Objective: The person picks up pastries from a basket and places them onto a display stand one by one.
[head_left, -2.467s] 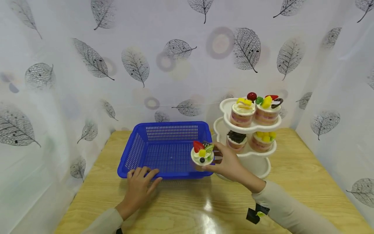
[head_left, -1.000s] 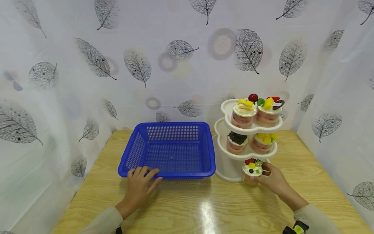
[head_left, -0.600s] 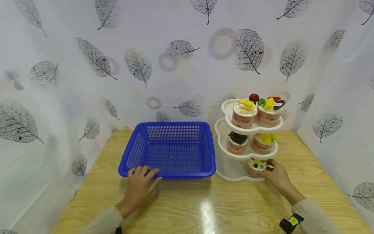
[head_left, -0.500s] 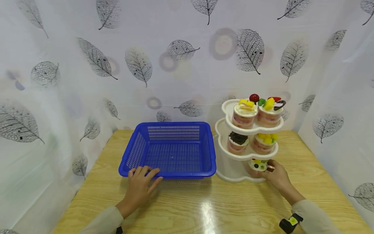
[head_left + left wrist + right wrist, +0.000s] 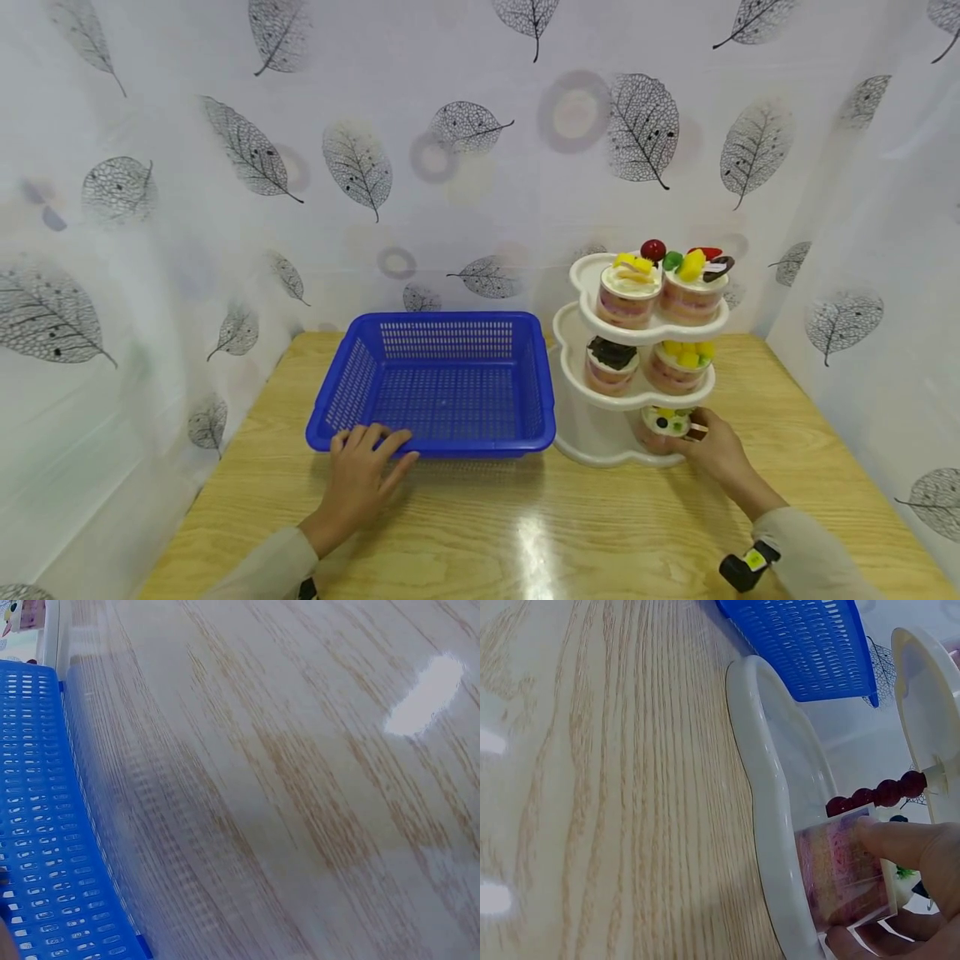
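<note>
My right hand (image 5: 716,454) grips a clear dessert cup (image 5: 840,874) with cream and fruit on top, thumb on one side and fingers on the other. The cup is at the bottom tier of a white three-tier stand (image 5: 600,446), and the tier above partly hides its topping (image 5: 666,423). In the right wrist view, the cup sits just inside the raised rim of that tier. My left hand (image 5: 362,483) rests on the front rim of a blue plastic basket (image 5: 442,400), with its fingers draped over the edge and thumb apart. The basket holds nothing.
On the top tier stand two dessert cups (image 5: 628,296) with fruit. Two more sit on the middle tier, one topped with dark chocolate pieces (image 5: 612,353) and one with yellow cubes (image 5: 686,357). Dark red beads (image 5: 885,793) form the stand's post. A leaf-patterned curtain hangs behind the wooden table (image 5: 465,533).
The right hand has carried the dessert cup from over the basket's right front to the right, then in under the middle tier. The left hand has stayed on the basket rim.
</note>
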Motion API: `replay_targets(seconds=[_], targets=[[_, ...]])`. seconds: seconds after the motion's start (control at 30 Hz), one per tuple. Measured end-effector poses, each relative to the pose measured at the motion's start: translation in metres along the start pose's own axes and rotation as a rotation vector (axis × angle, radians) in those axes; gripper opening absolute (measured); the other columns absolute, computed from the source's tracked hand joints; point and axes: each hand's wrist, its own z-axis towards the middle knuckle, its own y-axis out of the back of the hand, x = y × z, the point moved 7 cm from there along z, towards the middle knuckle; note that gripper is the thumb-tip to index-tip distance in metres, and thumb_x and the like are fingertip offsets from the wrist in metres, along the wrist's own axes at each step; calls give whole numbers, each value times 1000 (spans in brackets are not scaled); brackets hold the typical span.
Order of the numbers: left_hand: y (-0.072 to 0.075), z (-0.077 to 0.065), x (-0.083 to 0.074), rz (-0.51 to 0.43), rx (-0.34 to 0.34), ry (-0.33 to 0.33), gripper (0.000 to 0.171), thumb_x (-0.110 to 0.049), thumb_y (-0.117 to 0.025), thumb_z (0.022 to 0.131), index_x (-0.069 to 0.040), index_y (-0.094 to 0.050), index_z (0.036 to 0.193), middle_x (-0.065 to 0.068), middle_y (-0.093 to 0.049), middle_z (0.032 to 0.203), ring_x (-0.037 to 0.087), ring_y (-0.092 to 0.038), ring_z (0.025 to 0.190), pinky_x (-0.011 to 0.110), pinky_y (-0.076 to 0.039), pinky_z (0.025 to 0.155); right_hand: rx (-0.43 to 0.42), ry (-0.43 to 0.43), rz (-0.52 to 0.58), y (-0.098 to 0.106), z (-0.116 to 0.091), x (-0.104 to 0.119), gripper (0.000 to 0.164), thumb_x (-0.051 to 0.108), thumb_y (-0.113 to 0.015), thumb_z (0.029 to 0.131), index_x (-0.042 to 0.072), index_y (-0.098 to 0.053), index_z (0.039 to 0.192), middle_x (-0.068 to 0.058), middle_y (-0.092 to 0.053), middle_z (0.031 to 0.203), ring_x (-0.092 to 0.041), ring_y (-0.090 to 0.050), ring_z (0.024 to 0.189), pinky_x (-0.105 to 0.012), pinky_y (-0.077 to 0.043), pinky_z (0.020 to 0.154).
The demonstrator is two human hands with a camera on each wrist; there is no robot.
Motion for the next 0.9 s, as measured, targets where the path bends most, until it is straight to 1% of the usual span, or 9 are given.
replay_targets(seconds=[0.23,0.47,0.63,0.77,0.9], targets=[[1,-2,1,1,18,12,31,-46,-57,92,-22,-68,107,1,-61,92,22,-53,84,52,-31,81,15,-4,13,-4,2,-1,84,28,-72,86,-17,-25,139,-40,-37,133,-54,-45,119,-50,-47,91],[2,-2,2,5,23,14,31,-47,-56,93,-22,-68,107,1,-61,92,23,-54,85,52,-31,81,11,5,12,-5,4,1,83,26,-72,86,-17,-25,139,-40,-37,133,-54,-45,118,-52,-46,92],[3,0,2,2,33,16,30,-45,-59,91,-22,-68,107,0,-61,92,24,-55,85,51,-31,81,5,6,13,-6,3,1,82,25,-72,86,-17,-25,139,-39,-38,133,-53,-46,118,-51,-46,92],[4,2,1,5,91,34,29,-44,-61,90,-23,-68,110,0,-61,94,24,-55,90,52,-32,83,32,7,8,-5,-1,0,83,27,-70,88,-16,-22,141,-40,-35,135,-55,-44,119,-50,-47,90],[4,8,-1,26,186,47,30,-42,-62,90,-23,-67,113,1,-62,96,24,-56,92,51,-34,82,61,17,-37,7,-5,-5,82,30,-65,92,-17,-20,141,-41,-33,137,-57,-42,120,-51,-48,88]])
